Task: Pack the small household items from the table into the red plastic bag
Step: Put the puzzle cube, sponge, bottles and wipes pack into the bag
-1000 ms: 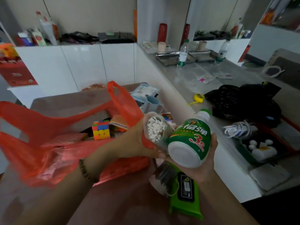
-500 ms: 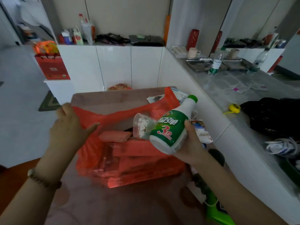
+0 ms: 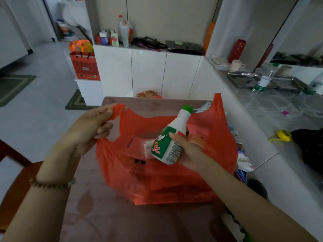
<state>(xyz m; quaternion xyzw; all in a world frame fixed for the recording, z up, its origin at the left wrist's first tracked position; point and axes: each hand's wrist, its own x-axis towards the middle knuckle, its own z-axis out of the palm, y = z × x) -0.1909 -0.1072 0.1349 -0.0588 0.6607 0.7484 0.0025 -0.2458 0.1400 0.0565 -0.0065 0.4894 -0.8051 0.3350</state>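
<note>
The left hand is pinching a handle of the red plastic bag to hold its mouth open, while the right hand is curling its fingers round the green-capped bottle just above that mouth.

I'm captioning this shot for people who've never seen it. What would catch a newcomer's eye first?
The red plastic bag stands open in the middle of the table, its handle pinched up by the left hand. Over its mouth the right hand grips a tilted green-and-white bottle. Behind, at left, a red gift bag sits on a white ledge.
</note>
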